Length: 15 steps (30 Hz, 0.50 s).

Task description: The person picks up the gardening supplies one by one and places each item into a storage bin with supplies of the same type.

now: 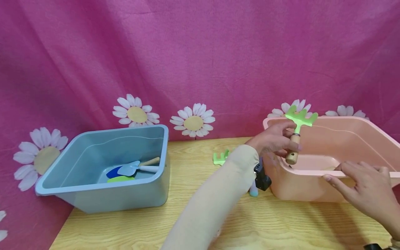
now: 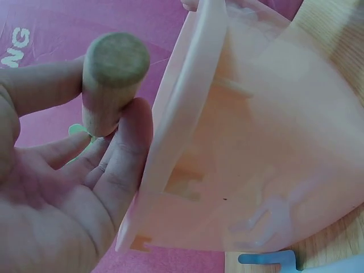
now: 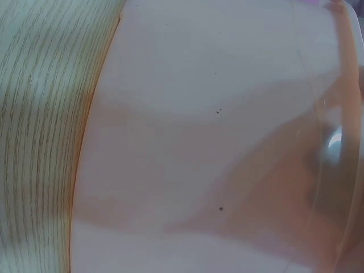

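Note:
My left hand grips a small green hand rake by its short wooden handle, tines upward. It holds the rake over the left rim of the pink tub. In the left wrist view the handle's butt end shows between thumb and fingers, beside the tub's rim. My right hand holds the tub's near rim, fingers hooked over it and thumb along the outside. The right wrist view shows mostly the tub's outer wall. Much of the tub's floor is hidden behind its near wall.
A blue-grey tub stands at left with several small garden tools inside, including a pale blue trowel. Between the tubs, a second green rake and a lilac-teal handle lie partly behind my left arm. A pink flowered cloth hangs behind.

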Each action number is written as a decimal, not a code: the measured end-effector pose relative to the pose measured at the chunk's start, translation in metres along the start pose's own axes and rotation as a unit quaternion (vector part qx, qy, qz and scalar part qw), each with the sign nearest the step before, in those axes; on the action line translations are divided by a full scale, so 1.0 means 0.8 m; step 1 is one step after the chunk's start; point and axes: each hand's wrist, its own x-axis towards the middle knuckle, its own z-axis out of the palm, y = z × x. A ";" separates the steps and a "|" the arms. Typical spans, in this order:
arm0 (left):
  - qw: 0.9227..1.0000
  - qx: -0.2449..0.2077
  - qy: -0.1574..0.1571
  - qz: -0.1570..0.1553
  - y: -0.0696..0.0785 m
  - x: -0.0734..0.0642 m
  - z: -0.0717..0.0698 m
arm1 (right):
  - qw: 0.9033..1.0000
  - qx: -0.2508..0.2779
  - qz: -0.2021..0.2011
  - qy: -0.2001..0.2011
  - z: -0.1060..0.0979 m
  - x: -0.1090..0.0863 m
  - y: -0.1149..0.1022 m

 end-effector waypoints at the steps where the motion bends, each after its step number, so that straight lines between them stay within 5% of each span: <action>1: 1.000 -0.002 0.000 0.000 -0.001 0.000 0.000 | 1.000 0.000 0.000 0.000 0.000 0.000 0.000; 7: 0.999 -0.044 0.006 -0.011 -0.003 -0.004 -0.006 | 1.000 -0.006 -0.007 0.005 0.001 0.000 -0.001; 15: 0.998 -0.052 0.021 0.019 -0.009 -0.008 -0.019 | 1.000 -0.004 -0.005 0.005 0.001 -0.001 0.001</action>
